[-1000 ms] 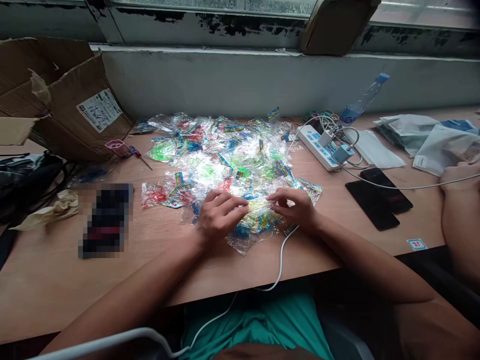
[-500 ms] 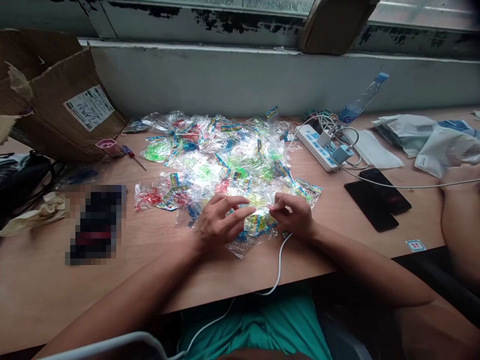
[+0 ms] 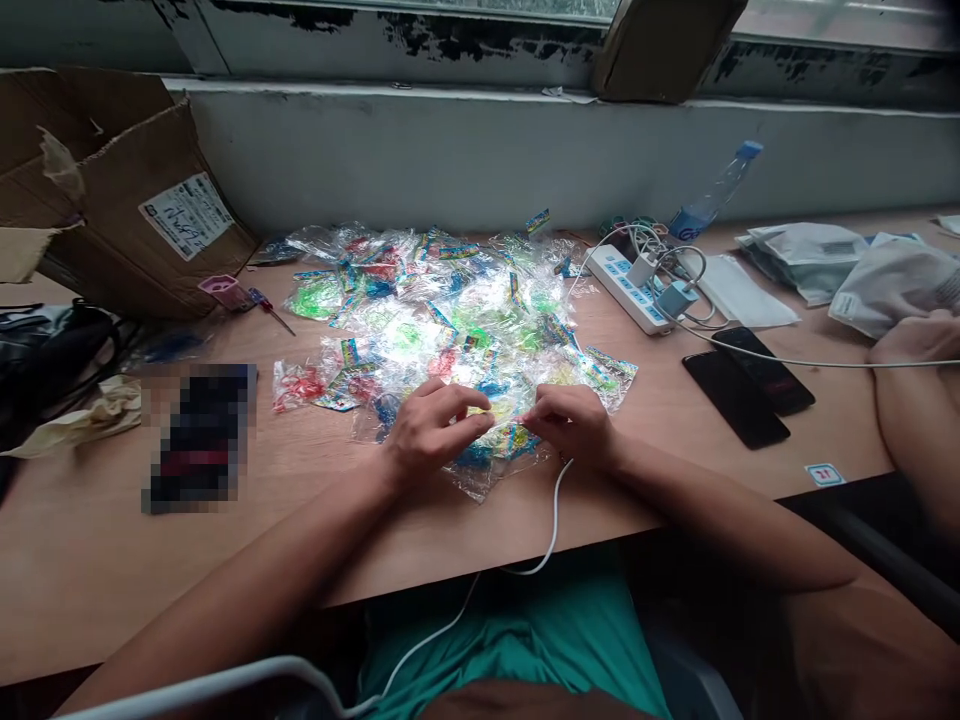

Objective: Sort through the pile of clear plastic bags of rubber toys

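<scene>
Over the near side of a heap of clear plastic packets [image 3: 409,335], my two hands face each other with a small gap between the fingertips. The packets have printed blue-and-yellow header strips and green, red, blue and yellow contents. My left hand [image 3: 431,430] brings thumb and index finger together in a pinch; anything between them is too small to make out. My right hand [image 3: 574,422] is also closed in a pinch, its tips over the shiny plastic. What it grips cannot be made out. A blue-and-yellow packet [image 3: 517,440] lies just below the fingertips.
At the left stand a cardboard box [image 3: 150,190], a pink holder [image 3: 223,291], a screwdriver [image 3: 271,311] and a blurred-out dark object [image 3: 199,440]. To the right are a power strip [image 3: 626,288], cables, a bottle [image 3: 712,195], phones [image 3: 735,398], white bags [image 3: 806,255] and another person's arm [image 3: 911,420].
My left thumb and index finger have come closer together. My right hand has shifted slightly left, still pinching. The whole view has moved a little.
</scene>
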{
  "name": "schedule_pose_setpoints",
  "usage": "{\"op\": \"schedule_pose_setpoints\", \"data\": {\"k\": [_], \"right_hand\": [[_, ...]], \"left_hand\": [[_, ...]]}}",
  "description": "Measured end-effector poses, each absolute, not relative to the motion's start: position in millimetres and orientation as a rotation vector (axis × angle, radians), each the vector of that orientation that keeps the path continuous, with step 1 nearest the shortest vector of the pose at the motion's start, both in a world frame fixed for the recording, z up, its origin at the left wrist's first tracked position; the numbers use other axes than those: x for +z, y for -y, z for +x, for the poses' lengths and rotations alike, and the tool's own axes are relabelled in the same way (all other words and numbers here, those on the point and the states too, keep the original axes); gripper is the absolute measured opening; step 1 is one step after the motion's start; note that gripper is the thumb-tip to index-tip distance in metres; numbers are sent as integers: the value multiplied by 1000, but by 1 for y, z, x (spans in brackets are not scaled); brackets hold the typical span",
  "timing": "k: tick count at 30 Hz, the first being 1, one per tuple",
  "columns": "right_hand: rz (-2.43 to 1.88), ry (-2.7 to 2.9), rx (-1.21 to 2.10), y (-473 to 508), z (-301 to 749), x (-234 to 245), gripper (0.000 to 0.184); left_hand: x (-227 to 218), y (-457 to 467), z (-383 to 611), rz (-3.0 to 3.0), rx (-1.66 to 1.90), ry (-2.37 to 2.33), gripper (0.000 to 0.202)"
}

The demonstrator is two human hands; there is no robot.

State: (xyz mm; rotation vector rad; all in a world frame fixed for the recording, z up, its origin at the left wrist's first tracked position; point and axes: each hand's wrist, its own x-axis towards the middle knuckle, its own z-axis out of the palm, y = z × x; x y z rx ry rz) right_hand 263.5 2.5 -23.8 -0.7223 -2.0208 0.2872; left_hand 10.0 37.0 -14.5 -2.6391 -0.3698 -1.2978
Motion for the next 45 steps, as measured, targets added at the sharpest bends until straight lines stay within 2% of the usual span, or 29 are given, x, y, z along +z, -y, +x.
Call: {"op": "schedule_pose_setpoints", "data": {"k": [6,13,18,24,36,41,45], "right_hand": [[-761,1915,196,-6,262,-19,17],[-752,1911,178,-6,263,-20,36],[-740,1964,195,-10,267,-23,40],[-709,1929,197,-15,270,-22,37],[-770,1703,116,-18,277,-17,30],[-922,1385,257,-26,284,-24,30],[-926,1280,493,-30,283,-17,37]], "left_hand": [[-13,-37,13,-2620,-1289,403,6],[-11,-36,10,-2570,-1289,463,15],[-11,-35,8,-2555,-1294,434,22],[-11,-36,7,-2558,-1279,420,29],[-12,-37,8,-2579,-1236,489,22],[-11,-38,7,-2617,-1165,476,35],[-13,-38,5,-2681,-1117,470,38]]}}
